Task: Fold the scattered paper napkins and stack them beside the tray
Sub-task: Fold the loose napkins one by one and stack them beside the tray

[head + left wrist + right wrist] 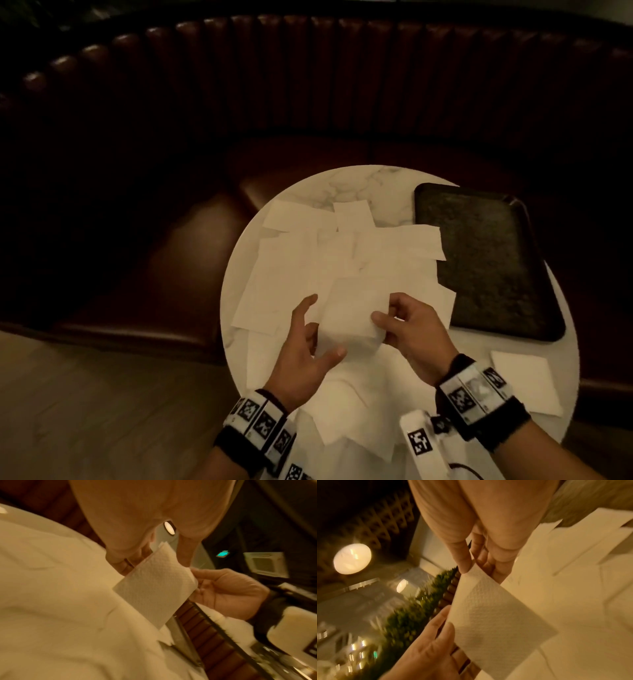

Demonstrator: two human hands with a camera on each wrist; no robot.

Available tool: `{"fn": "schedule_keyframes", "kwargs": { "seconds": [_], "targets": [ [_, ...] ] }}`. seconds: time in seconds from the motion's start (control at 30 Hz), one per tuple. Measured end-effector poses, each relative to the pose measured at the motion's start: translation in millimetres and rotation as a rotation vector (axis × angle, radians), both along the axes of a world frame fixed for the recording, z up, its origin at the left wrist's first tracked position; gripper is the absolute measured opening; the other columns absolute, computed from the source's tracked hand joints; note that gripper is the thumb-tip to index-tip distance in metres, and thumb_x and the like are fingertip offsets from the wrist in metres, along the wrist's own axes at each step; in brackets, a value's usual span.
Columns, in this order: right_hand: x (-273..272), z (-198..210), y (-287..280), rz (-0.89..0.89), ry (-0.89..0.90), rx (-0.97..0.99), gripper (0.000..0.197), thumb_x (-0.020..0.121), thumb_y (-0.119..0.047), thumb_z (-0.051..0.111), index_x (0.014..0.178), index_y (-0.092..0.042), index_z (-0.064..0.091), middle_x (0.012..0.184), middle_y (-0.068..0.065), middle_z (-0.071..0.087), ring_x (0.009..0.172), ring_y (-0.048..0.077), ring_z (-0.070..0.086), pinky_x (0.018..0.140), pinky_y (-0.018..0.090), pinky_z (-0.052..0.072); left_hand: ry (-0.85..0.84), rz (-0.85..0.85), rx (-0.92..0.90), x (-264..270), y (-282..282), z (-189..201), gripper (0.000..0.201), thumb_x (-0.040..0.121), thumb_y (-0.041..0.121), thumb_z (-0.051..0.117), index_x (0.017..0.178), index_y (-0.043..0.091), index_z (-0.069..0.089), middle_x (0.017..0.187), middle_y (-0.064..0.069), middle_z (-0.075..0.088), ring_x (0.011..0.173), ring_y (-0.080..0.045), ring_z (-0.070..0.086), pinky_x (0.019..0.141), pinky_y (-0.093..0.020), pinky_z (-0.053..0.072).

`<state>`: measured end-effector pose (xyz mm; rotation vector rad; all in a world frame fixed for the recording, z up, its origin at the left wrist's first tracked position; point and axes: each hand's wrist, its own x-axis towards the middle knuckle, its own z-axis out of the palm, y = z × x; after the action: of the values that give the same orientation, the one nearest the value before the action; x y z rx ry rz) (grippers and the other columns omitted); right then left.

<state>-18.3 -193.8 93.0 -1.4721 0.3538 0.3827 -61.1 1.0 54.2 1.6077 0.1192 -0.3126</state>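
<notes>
A small folded white napkin (346,315) (154,588) (493,615) is held just above the round marble table (359,181). My right hand (387,311) pinches its right edge between thumb and forefinger. My left hand (322,329) holds its left side, thumb over the lower edge and fingers behind. Several unfolded napkins (308,267) lie scattered and overlapping across the table under my hands. A dark rectangular tray (486,260) sits at the table's right. A folded napkin (524,380) lies on the table just in front of the tray.
A dark leather bench (154,257) curves round the far and left sides of the table. Wooden floor (85,411) shows at the lower left. Some napkins hang over the near table edge (359,438).
</notes>
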Motion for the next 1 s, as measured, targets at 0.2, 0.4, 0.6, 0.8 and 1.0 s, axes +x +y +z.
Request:
{"fn": "schedule_keyframes", "kwargs": {
  "seconds": [0.2,0.4,0.6,0.8,1.0],
  "targets": [
    [-20,28,-38,-0.234,0.085,0.152,0.037,0.084,0.003,0.066,0.115,-0.012,0.053,0.065,0.002,0.056,0.063,0.016,0.058,0.068,0.039,0.052,-0.287,-0.074,0.143,3,-36,51,0.038,0.084,0.013,0.071,0.111,0.04,0.064,0.1,0.011,0.069,0.092,-0.014,0.066,0.087,-0.039,0.055],
    [-48,32,-63,-0.176,-0.129,-0.327,0.056,0.083,-0.03,0.072,0.131,-0.032,0.043,0.127,-0.001,0.049,0.105,0.015,0.059,0.088,0.036,0.055,-0.381,-0.114,0.239,3,-67,66,0.02,0.083,0.02,0.068,0.098,0.034,0.069,0.099,0.017,0.07,0.09,-0.014,0.065,0.082,-0.036,0.053],
    [-68,45,-60,0.315,-0.643,-0.811,0.031,0.084,-0.049,0.061,0.112,-0.037,0.06,0.124,-0.021,0.053,0.119,0.0,0.045,0.097,0.022,0.038,-0.391,-0.134,0.229,0,-74,78,0.023,0.086,0.014,0.069,0.1,0.033,0.069,0.101,0.014,0.071,0.097,-0.015,0.067,0.086,-0.038,0.054],
    [-66,46,-54,0.167,-0.628,-0.645,0.004,0.086,-0.021,0.068,0.084,-0.025,0.069,0.08,-0.015,0.067,0.079,0.003,0.06,0.069,0.013,0.046,-0.385,-0.166,0.309,1,-65,84,0.021,0.087,0.018,0.071,0.098,0.035,0.069,0.097,0.016,0.068,0.088,-0.013,0.062,0.08,-0.027,0.051],
    [-63,48,-59,0.242,-0.596,-0.556,0.007,0.088,-0.02,0.066,0.09,-0.025,0.071,0.085,-0.015,0.067,0.083,0.008,0.063,0.073,0.024,0.052,-0.336,-0.298,0.48,7,-59,83,0.015,0.085,0.047,0.067,0.099,0.042,0.065,0.098,0.015,0.052,0.099,-0.003,0.05,0.083,-0.02,0.04]
  ]
}}
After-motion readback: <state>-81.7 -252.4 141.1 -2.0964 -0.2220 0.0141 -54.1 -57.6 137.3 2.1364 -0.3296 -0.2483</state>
